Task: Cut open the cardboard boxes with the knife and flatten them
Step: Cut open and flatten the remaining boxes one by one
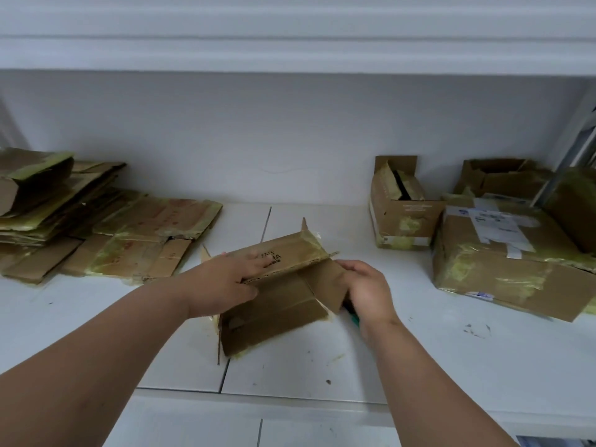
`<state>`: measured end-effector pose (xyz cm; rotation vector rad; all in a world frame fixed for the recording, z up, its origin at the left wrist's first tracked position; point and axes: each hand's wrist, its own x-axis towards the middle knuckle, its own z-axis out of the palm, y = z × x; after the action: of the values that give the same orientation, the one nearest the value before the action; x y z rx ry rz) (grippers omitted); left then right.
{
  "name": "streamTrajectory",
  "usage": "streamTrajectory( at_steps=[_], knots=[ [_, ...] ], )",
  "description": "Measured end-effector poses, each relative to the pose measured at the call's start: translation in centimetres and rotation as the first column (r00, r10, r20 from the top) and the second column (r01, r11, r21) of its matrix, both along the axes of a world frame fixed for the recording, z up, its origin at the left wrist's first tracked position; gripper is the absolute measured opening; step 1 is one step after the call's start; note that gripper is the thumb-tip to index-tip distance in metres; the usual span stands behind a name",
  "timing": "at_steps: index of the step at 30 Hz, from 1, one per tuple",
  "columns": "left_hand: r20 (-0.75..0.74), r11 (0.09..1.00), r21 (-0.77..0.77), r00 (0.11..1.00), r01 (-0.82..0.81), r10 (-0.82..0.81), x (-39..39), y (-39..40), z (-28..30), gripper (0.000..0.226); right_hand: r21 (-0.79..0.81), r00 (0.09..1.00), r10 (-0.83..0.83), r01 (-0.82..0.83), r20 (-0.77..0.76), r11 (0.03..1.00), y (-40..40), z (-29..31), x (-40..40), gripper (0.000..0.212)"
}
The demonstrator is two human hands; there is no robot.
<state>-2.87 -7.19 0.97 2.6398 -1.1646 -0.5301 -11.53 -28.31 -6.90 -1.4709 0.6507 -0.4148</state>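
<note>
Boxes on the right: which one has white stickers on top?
The big taped box nearest the front. The small box and the back box are torn open on top.

A white tiled tabletop [403,343] is showing dark scuff marks [479,330] and grout lines; a white wall [258,133] is rising behind it, with a white ledge [290,37] overhanging above
</note>
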Motion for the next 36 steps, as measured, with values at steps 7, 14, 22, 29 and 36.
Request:
streamTrajectory(
  at_steps=[7,14,22,29,36],
  knots=[
    [-0.024,0.991,0.073,0.994,0.109,-0.108,-0.2,-0.9,0.1,0.057,0.241,0.998,0.056,-0.054,-0.001,0.969,0.0,0.9,0.1,0.026],
    [0.231,0.889,-0.125,0.859,-0.441,0.458,3.8,0.2,-0.7,0.063,-0.011,0.982,0.146,-0.148,-0.121,0.989,-0.3,1.4,-0.2,0.021],
    [0.255,0.903,0.255,0.925,-0.347,0.283,5.2,0.4,-1.4,0.075,-0.097,0.986,0.052,-0.068,-0.158,0.993,-0.4,0.8,0.5,0.023],
    [0.231,0.819,0.512,0.96,-0.258,0.158,5.3,-0.7,-0.2,0.089,-0.228,0.981,0.064,-0.107,-0.185,0.968,-0.2,0.7,0.9,0.032],
    [-0.36,0.854,0.072,0.785,-0.516,0.504,5.5,-0.3,-1.3,0.068,-0.247,0.98,0.051,-0.099,-0.192,0.964,-0.2,0.8,0.8,0.029]
  ],
)
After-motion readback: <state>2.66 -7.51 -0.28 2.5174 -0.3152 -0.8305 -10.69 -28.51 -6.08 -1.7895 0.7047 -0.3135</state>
